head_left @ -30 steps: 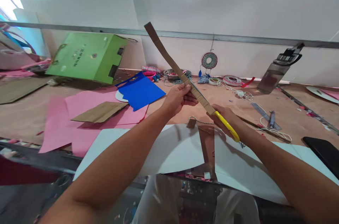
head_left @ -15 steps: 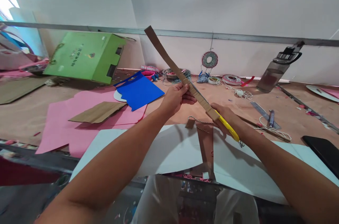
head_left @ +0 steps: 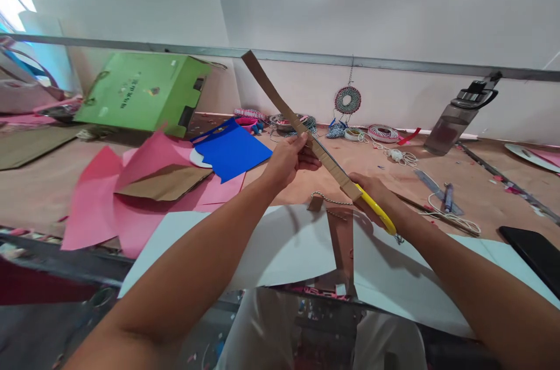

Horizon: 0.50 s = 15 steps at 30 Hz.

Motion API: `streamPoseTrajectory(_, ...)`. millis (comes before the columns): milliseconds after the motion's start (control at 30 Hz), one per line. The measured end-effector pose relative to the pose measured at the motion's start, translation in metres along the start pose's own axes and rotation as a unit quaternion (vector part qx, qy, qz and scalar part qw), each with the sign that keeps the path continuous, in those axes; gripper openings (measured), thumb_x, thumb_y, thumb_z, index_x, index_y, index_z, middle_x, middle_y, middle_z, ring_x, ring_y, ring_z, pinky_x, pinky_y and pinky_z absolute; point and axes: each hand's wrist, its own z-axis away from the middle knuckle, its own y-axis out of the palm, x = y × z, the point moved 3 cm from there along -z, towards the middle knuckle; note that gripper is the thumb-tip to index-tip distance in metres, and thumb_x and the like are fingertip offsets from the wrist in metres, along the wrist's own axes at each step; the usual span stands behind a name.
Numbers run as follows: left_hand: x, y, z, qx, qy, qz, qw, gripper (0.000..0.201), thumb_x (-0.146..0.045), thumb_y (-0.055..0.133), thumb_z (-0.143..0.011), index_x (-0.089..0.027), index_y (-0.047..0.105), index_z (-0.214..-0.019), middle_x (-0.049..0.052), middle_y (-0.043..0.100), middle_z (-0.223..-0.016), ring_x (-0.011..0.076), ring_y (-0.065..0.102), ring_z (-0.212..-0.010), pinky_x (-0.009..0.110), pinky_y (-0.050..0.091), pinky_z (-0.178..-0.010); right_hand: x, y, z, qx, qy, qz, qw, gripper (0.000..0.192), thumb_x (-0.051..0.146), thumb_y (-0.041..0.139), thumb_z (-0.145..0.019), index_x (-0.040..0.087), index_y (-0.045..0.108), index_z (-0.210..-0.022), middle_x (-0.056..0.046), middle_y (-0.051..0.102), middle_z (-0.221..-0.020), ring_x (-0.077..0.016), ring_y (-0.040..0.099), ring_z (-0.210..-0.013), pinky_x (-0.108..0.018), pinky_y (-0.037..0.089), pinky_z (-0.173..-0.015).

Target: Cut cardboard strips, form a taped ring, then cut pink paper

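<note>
While the left hand (head_left: 289,161) pinches its middle and the right hand (head_left: 371,198) grips yellow-handled scissors (head_left: 376,209) at its near end, the cardboard strip (head_left: 280,104) slants up toward the far left

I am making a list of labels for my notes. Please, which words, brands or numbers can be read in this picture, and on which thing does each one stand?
Green box: dark print and a small logo on its top face, too small and blurred to read.
No other text is visible.
</note>
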Motion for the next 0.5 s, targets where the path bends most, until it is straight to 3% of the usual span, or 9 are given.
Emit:
streamPoseTrajectory(100, -0.002, -0.002, -0.001, -0.019, 0.015, -0.004, 1.0, 0.023, -0.036, 0.056, -0.091, -0.015, 0.054, -0.081, 0.002, 0.065, -0.059, 0.0126, 0.062, -0.044, 0.022, 0.054, -0.047, 0.002, 0.0, 0.001, 0.031, 0.022, 0.006, 0.999, 0.011, 0.023, 0.05, -0.074, 0.02, 0.056, -0.083, 0.003, 0.054, -0.059, -0.0123, 0.048, -0.052, -0.021, 0.031, -0.047)
streamPoseTrajectory(267, 0.008, 0.007, 0.001, 0.01, 0.004, -0.016, 1.0, 0.023, -0.035, 0.055, -0.092, -0.015, 0.055, -0.081, 0.004, 0.066, -0.061, 0.0132, 0.064, -0.047, 0.022, 0.054, -0.048, 0.002, -0.004, 0.0, 0.035, 0.032, -0.007, 0.999, 0.018, 0.027, 0.053, -0.075, 0.021, 0.054, -0.091, 0.002, 0.058, -0.064, -0.0128, 0.05, -0.054, -0.021, 0.032, -0.048)
streamPoseTrajectory(500, 0.01, 0.009, 0.002, 0.02, 0.013, -0.002, 1.0, 0.023, -0.033, 0.054, -0.092, -0.014, 0.055, -0.08, 0.004, 0.067, -0.061, 0.0132, 0.064, -0.048, 0.023, 0.055, -0.05, 0.0, -0.005, -0.003, 0.021, 0.034, -0.005, 0.999, 0.014, 0.028, 0.053, -0.071, 0.02, 0.054, -0.083, 0.0, 0.062, -0.07, -0.015, 0.053, -0.06, -0.022, 0.033, -0.05)
